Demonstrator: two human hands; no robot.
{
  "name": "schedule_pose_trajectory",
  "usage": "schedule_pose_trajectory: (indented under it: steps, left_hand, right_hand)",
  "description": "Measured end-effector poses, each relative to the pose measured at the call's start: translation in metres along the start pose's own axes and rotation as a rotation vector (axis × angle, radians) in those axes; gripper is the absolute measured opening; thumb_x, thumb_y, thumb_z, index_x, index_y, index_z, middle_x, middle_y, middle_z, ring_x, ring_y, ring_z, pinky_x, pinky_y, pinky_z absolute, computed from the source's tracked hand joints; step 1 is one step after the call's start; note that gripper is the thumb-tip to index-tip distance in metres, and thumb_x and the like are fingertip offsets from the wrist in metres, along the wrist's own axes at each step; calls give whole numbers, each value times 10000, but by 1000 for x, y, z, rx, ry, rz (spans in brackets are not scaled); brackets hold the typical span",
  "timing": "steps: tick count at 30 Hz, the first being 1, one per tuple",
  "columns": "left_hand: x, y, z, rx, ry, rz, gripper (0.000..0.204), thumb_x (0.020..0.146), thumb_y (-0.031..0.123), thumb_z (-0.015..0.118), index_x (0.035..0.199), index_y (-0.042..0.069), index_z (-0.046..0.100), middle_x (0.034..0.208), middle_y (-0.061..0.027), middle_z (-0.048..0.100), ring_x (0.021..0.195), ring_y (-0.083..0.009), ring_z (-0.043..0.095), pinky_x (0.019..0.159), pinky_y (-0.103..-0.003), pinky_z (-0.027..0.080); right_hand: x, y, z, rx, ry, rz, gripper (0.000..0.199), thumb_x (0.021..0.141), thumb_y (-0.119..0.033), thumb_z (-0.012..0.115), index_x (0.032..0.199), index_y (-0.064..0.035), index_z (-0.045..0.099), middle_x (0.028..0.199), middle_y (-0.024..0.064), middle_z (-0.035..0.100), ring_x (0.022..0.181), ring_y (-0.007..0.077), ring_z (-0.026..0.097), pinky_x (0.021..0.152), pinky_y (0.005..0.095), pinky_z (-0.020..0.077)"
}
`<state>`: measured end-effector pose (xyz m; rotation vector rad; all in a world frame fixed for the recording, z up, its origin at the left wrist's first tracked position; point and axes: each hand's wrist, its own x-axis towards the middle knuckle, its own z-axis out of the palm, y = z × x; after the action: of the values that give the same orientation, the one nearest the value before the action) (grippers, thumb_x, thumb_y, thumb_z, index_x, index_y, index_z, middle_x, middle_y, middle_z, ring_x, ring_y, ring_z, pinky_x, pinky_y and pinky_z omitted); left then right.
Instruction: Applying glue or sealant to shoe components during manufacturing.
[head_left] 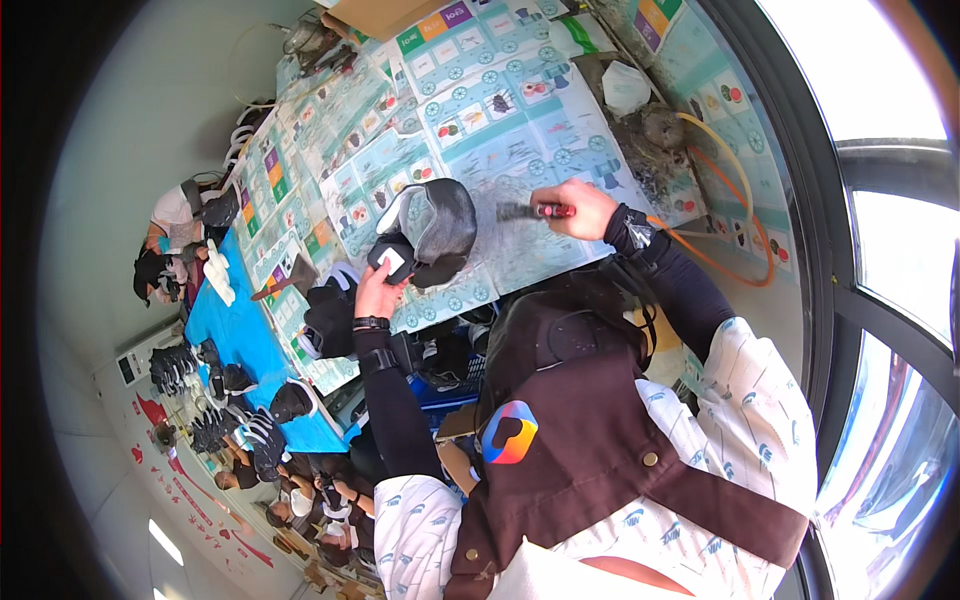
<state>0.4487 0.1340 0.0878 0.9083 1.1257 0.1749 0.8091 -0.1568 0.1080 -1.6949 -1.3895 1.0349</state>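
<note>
My left hand [378, 294] grips the lower left edge of a dark grey, curved fabric article [446, 225]. Its inside is pale, and a rounded black part with a small white square juts out beside my fingers; its exact kind is unclear. It is held over the table [478, 130], which is covered with printed pale blue sheets. My right hand [582, 210] is closed around a small tool [545, 211] with a red part and a dark, blurred head pointing left, apart from the article. Close by my left wrist lies a black article with white edges [330, 312].
An orange hose [768, 262] loops near my right forearm. At the far right stand a white, cup-like object [626, 88] and grimy equipment [660, 128]. A cardboard box [385, 14] sits at the far edge. Several people work along the left, past a blue-covered table [235, 335].
</note>
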Motion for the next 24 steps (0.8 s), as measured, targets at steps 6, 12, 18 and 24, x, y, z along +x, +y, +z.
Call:
schedule_pose_trajectory:
  steps: [6,12,18,24]
  left_hand:
    - [8,15,-2,124,4,24,293,1040,184,570,1312,75,565,1200,-82,672,1008,-223,667,787,-372,551]
    - [14,25,-12,193,-67,25,323,1041,200,582,1347,99,555,1258,-50,658,1126,-193,644,882,-397,550]
    - [27,40,-31,220,-136,123,392,1044,180,583,1403,48,502,1345,-65,611,1206,-204,609,1019,-382,506]
    - [53,65,-35,521,-181,130,411,1028,164,609,1403,20,522,1290,-42,641,1138,-143,622,997,-307,494]
  right_hand:
    - [1,-5,-1,127,78,-133,251,735,-81,626,982,-39,614,681,156,561,653,371,597,620,437,453]
    - [-6,5,-8,187,210,-78,243,725,-66,626,963,-23,609,680,151,550,639,355,583,609,420,438]
    - [-7,16,-2,61,139,-88,226,735,-82,585,958,-66,620,724,193,614,745,431,625,652,499,462]
    - [-10,4,-10,-14,-24,-148,274,728,-54,583,997,-64,634,733,206,619,727,430,629,640,494,469]
